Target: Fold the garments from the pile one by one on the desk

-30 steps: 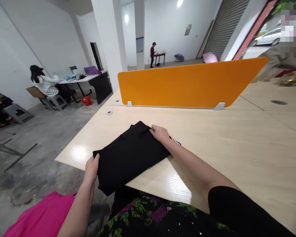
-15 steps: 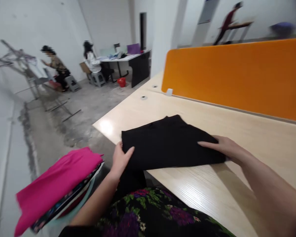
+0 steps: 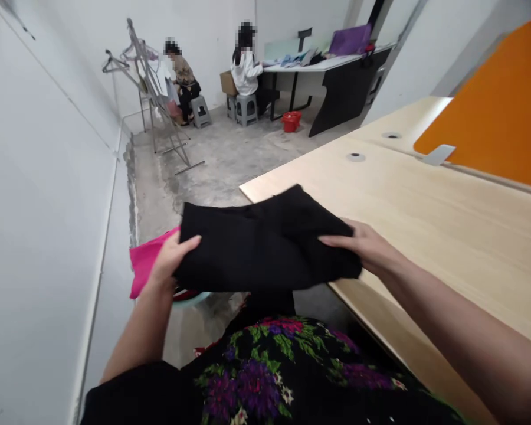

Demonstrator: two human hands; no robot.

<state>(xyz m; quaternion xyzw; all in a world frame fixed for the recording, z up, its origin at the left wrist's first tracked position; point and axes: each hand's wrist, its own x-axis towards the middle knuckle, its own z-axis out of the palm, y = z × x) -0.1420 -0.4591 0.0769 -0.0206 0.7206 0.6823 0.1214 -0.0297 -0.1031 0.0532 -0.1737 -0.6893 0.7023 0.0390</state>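
A folded black garment [image 3: 265, 245] hangs stretched between my two hands, in front of my body and past the table's left edge. My left hand [image 3: 171, 260] grips its left end, thumb on top and fingers hidden beneath. At the other end my right hand [image 3: 365, 245] pinches the cloth the same way, close over the wooden table [image 3: 407, 236]. Behind my left hand, partly covered by the black cloth, a bright pink garment [image 3: 148, 262] lies on top of a light-blue basin [image 3: 192, 301] holding other clothes.
An orange divider [image 3: 500, 118] stands on the table at the right. A white wall [image 3: 44, 236] runs along the left. Farther off are a drying rack [image 3: 153, 94], a red bucket [image 3: 291, 121], two seated people and a desk [image 3: 336, 62] with cloth on it.
Both hands have lifted the black garment off the table and carried it left, towards the basin with the pink garment. The view has turned left.
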